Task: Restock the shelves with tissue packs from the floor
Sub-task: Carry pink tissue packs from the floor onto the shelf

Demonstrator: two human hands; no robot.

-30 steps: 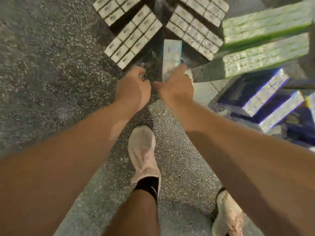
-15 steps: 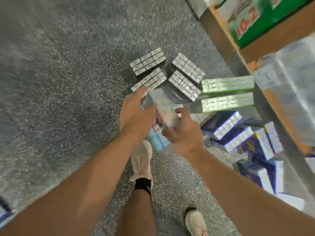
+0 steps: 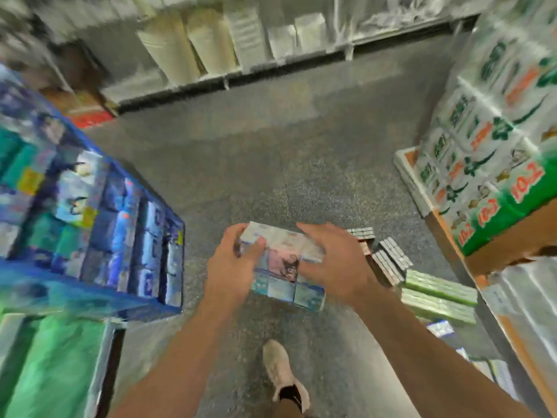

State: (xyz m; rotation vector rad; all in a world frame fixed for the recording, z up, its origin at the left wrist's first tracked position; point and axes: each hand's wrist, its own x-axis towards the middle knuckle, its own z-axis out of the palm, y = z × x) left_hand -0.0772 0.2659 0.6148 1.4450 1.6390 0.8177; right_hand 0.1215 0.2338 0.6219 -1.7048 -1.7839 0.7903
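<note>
Both hands (image 3: 233, 267) (image 3: 334, 263) grip pastel tissue pack (image 3: 283, 267); cartoon print.

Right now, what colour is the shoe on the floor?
Off-white; the shoe shows only in the head view.

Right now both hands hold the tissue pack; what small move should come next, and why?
Probably swing the tissue pack left toward the blue shelf: left hand and right hand grip it clear of the floor, and similar blue packs stand there.
</note>
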